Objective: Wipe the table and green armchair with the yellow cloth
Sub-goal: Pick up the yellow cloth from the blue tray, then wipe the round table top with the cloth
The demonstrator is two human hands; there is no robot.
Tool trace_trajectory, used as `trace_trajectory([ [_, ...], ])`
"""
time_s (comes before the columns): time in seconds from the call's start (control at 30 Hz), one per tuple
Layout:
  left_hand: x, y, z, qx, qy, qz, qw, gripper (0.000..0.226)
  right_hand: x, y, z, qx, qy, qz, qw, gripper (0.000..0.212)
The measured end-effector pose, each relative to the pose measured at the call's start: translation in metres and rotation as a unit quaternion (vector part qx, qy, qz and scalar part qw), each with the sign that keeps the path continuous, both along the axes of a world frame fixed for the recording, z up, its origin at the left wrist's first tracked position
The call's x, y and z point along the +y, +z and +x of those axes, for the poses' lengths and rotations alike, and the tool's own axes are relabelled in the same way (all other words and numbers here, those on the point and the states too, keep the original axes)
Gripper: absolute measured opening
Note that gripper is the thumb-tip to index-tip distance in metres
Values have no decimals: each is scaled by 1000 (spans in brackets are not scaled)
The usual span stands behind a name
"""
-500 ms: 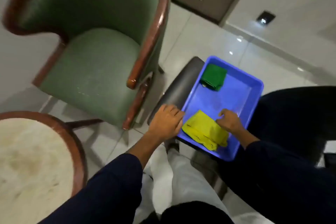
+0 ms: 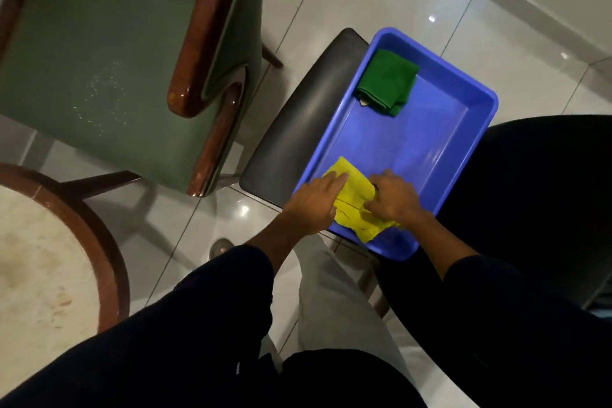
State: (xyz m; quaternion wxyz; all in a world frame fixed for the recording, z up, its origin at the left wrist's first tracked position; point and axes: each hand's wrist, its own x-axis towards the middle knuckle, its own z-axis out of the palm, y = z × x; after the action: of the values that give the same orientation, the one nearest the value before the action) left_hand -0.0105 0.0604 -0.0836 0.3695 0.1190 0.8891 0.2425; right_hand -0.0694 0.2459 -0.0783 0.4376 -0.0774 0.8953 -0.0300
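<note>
The yellow cloth (image 2: 353,205) lies crumpled in the near corner of a blue plastic tray (image 2: 477,89). My left hand (image 2: 313,204) rests flat on the cloth's left side, fingers stretched out. My right hand (image 2: 392,197) has its fingers curled into the cloth's right side, pinching the fabric. The green armchair (image 2: 96,53), with glossy brown wooden arms, fills the upper left. A round table (image 2: 39,262) with a pale marbled top and wooden rim sits at the lower left.
A folded dark green cloth (image 2: 385,81) lies in the tray's far corner. The tray rests on a dark stool (image 2: 298,129). A black chair (image 2: 543,195) stands to the right. White glossy floor tiles surround everything.
My left hand has moved from the tray's rim onto the yellow cloth. My right hand has closed its fingers into the cloth. The view has tilted downward.
</note>
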Motion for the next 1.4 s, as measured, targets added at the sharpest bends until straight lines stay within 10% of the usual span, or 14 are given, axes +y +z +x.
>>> trace_trajectory([
  [0.13, -27, 24, -16, 137, 27, -45, 989, 73, -39, 49, -17, 49, 85, -117, 988, 19],
  [0.3, -104, 57, -8, 102, 151, 20, 983, 32, -94, 89, -38, 52, -8, -146, 988, 15],
  [0.57, -280, 87, 117, 63, 574, 85, 812, 27, -286, 89, 27, -49, -150, -352, 923, 45],
  [0.73, -366, 24, 243, 49, 683, 56, 727, 30, -425, 28, 110, -52, -23, -312, 948, 52],
  [0.87, -412, -16, 293, 41, 714, -21, 698, 33, -514, -6, 153, -10, 57, -294, 954, 54],
  [1.0, -473, -47, 315, 166, 625, -187, 739, 50, -559, -30, 217, 253, 128, -224, 933, 66],
  [1.17, -553, -97, 324, 139, 562, -346, 738, 59, -575, -75, 280, 172, 54, -157, 971, 92],
  [1.4, -559, -134, 345, 176, 604, -333, 703, 58, -670, -106, 216, 288, 215, -196, 913, 72],
])
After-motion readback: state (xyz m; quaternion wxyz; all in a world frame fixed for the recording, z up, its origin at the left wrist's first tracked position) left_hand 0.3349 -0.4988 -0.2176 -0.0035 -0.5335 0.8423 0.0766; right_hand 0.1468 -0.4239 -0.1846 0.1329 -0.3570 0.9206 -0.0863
